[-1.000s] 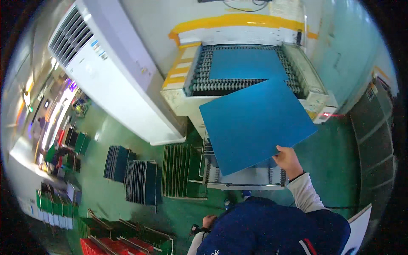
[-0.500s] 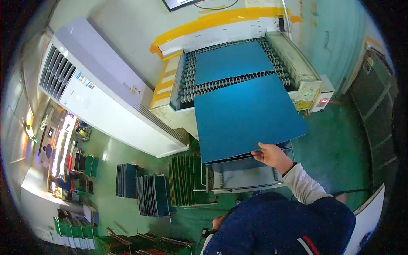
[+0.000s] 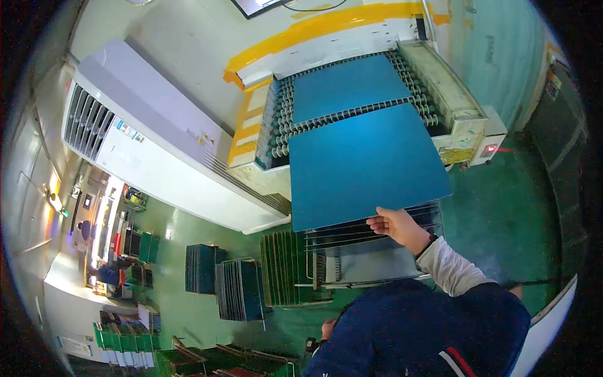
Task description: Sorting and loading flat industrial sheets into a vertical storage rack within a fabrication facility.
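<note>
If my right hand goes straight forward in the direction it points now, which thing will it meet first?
Most likely the near edge of the closer blue panel; the thumb of your right hand appears at that edge, though this view leaves actual contact unclear.

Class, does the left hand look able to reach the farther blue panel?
Probably not: the farther blue panel lies beyond the nearer panel, and the left hand is low, well short of both.

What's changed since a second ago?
The near blue panel, first askew and overlapping the far panel in view, has turned clockwise into line with the rollers; a gap now separates the panels. The right hand stays at the near panel's edge.
</note>
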The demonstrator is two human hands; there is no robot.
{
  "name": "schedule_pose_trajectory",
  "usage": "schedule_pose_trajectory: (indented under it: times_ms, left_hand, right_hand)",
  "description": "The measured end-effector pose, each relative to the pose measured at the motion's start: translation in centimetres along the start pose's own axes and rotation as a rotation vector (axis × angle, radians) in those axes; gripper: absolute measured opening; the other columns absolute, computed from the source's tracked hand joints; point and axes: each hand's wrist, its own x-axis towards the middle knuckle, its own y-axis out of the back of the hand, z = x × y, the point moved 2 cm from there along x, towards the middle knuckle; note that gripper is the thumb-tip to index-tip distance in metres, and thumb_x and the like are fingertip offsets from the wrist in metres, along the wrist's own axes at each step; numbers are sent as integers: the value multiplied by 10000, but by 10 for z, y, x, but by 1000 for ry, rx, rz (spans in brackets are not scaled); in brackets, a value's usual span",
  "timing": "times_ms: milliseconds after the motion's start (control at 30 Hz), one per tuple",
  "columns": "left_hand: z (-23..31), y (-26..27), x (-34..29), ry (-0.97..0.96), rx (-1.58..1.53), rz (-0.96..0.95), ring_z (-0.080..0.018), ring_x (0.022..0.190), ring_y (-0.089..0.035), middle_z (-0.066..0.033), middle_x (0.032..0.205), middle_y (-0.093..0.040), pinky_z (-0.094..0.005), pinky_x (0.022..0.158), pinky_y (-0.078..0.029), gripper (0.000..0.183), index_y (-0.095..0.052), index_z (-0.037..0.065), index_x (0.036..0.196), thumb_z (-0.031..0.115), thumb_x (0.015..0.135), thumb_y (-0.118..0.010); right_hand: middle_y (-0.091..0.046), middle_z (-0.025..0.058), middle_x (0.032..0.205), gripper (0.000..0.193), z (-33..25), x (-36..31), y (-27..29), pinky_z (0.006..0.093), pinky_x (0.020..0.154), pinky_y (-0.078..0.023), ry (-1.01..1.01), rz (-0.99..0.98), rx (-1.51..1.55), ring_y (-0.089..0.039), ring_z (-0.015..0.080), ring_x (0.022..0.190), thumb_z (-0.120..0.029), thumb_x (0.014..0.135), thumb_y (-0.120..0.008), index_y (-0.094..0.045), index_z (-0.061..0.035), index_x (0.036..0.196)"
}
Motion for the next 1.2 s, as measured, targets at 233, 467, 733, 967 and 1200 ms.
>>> schedule_pose_trajectory:
  times_ms: [233,467,733,967,1200]
  left_hand:
    - [36,1,-16,103,48,37,-223,879,-645,-125,941,-686,-328,768,-475,424,-664,23,1022,401,838,-610]
    - [65,-1,-33,165,-42,104,-172,813,-638,-132,907,-687,-303,724,-479,418,-660,4,1030,367,823,-651]
    - [194,18,-84,221,93,117,-167,783,-633,-124,872,-689,-303,709,-479,416,-673,13,1002,383,812,-661]
    - [177,14,-75,247,190,116,-213,833,-647,-113,902,-689,-326,752,-480,430,-684,49,992,432,800,-650]
    - [90,0,-46,202,214,119,-259,885,-646,-131,921,-683,-352,781,-481,413,-693,62,974,431,797,-637]
  right_hand:
    - [-646,157,944,264,-12,17,4,328,718,-503,-4,13,-12,-610,206,767,-275,896,-571,-563,-13,933]
    - [-644,164,935,242,-19,33,1,335,696,-508,-13,0,4,-619,216,774,-255,888,-584,-534,-32,967]
    - [-640,153,926,230,-29,48,4,336,698,-502,22,-17,7,-614,213,774,-242,891,-565,-531,-50,1014]
    - [-644,157,937,253,-36,58,5,323,678,-498,15,-9,24,-609,203,763,-276,890,-581,-525,-35,941]
    - [-645,151,923,234,-48,68,-1,324,682,-498,53,-20,20,-610,205,757,-265,896,-570,-529,-37,931]
